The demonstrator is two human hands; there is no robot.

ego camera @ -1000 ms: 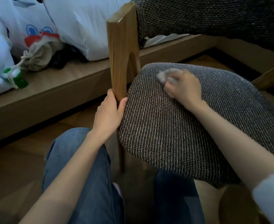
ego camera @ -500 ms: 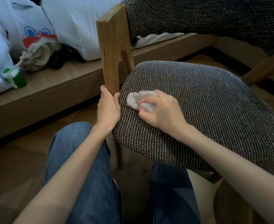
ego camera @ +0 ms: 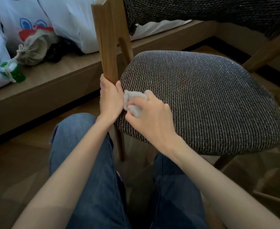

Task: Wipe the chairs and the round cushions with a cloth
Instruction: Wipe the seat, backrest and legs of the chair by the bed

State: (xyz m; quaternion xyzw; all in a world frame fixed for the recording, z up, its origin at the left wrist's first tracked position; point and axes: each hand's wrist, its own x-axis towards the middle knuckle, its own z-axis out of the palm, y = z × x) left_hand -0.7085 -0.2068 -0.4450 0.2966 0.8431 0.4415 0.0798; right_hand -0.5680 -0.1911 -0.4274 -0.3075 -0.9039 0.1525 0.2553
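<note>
Cloth [ego camera: 134, 103] sits at the left edge of the seat cushion [ego camera: 202, 100], centre of frame, bunched small and pressed on the weave. The right hand [ego camera: 152, 116] has it, fingers curled over the wad and pinching it, wrist coming in from lower right, forearm low across the cushion's near rim.

The left hand [ego camera: 110, 98] is wrapped round the wooden post [ego camera: 109, 47] of the chair [ego camera: 259, 52] where it meets the cushion. The thumb side is just beside the cloth, maybe touching (can't tell).

Key relation: nearly all the cushion lies right and up-frame of the cloth, long axis roughly left to right. There is no room further left because the post and left hand block it. My read: the next stroke goes rightward, right hand only, while the left braces the frame. The backrest [ego camera: 218, 12] is at top right, well apart from both hands.
</note>
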